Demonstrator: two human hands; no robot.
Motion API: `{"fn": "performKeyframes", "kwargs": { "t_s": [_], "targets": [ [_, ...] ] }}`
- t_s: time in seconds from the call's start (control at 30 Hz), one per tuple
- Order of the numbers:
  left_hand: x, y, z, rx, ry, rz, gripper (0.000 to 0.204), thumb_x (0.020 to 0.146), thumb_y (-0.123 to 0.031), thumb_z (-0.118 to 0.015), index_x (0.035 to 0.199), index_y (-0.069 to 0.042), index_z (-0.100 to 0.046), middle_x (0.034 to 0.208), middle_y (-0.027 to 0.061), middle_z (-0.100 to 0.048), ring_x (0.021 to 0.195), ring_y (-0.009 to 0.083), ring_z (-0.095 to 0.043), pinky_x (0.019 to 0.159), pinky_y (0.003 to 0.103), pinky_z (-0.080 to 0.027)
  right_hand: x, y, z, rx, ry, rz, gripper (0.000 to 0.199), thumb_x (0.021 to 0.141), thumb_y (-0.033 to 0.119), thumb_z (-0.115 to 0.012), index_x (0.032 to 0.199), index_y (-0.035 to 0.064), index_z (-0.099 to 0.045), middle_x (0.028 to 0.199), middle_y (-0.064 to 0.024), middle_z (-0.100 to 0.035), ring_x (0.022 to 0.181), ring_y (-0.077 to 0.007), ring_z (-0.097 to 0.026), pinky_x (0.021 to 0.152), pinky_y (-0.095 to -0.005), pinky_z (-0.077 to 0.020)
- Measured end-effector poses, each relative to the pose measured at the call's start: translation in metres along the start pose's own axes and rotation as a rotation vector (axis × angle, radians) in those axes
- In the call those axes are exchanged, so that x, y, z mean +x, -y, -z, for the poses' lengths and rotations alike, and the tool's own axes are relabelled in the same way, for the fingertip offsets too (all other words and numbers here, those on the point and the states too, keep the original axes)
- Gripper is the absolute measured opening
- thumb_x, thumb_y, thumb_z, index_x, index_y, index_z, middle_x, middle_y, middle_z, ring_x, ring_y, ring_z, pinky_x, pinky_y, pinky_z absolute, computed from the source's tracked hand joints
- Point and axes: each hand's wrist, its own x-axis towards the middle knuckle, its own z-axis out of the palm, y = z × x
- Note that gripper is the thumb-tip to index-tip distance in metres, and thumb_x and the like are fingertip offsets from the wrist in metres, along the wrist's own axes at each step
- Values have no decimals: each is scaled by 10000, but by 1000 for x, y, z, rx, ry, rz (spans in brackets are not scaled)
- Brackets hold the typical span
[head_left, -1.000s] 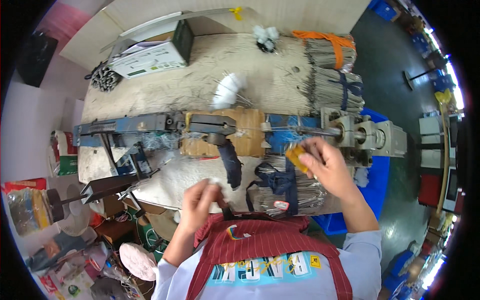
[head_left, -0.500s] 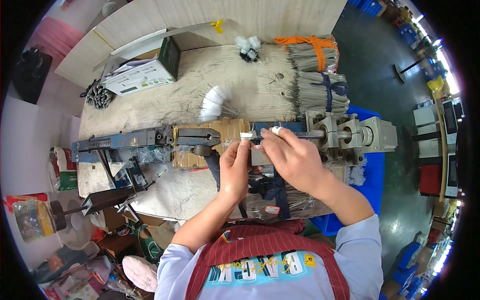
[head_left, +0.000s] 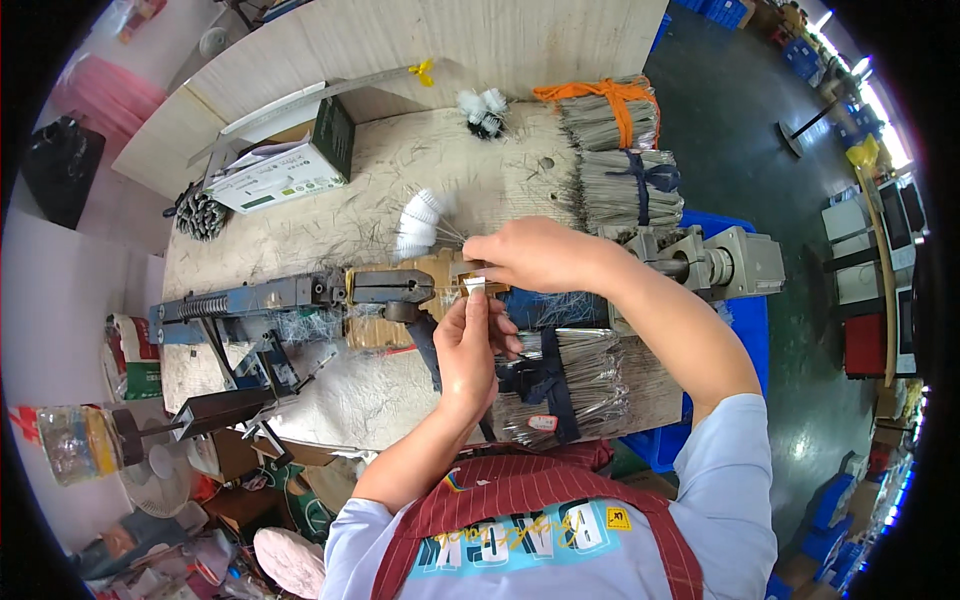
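Two hands meet over a small pale strip at the middle of a bristle-strewn workbench.

The wooden workbench (head_left: 300, 230) carries a long blue-grey clamp machine (head_left: 290, 297) across its middle, with a grey motor block (head_left: 715, 262) at its right end. Tied bundles of grey bristle lie on it: one bound in orange (head_left: 605, 112), one in dark cord (head_left: 630, 188), and a third (head_left: 575, 385) at the near edge. A white and green box (head_left: 285, 165) sits at the far left. The right hand (head_left: 535, 252) reaches in from the right, fingers closed on something at the machine. The left hand (head_left: 470, 340) rises from below, fingertips pinching the small pale strip (head_left: 474, 286), just under the right hand.
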Motion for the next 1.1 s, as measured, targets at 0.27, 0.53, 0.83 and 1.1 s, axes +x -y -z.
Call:
{"fn": "performKeyframes", "kwargs": {
  "t_s": [0.27, 0.53, 0.83, 1.1],
  "targets": [
    [0, -1, 8, -23, 60, 26, 321, 1025, -305, -475, 953, -9, -575, 722, 62, -619, 571, 153, -611, 493, 260, -476, -6, -3, 6, 207, 47, -50, 235, 892, 229, -619, 996, 22, -577, 789, -168, -652, 704, -317, -664, 639, -428, -482],
    [-12, -37, -9, -316, 124, 174, 507, 1032, -363, -396, 1287, 74, -423, 1306, 249, -506, 1270, 333, -490, 1080, 465, -411, 0, 4, 19, 5, 108, -136, 245, 882, 228, -626, 937, 2, -548, 850, -188, -660, 706, -285, -679, 615, -409, -504],
    [-16, -50, 10, -544, 148, 175, 715, 999, -419, -426, 1344, 187, -268, 1407, 350, -343, 1368, 414, -331, 1165, 490, -278, -64, 11, 33, 707, -178, -268, 218, 932, 133, -571, 1109, 8, -577, 945, -160, -581, 794, -293, -614, 747, -385, -505],
    [-15, -44, 14, -638, 136, 216, 567, 992, -410, -441, 1298, 66, -416, 1366, 235, -448, 1311, 339, -422, 1167, 465, -274, -41, 37, -41, -78, -641, 157, 162, 804, 111, -693, 888, 33, -578, 860, -97, -522, 813, -288, -569, 680, -393, -475]
  ]
}}
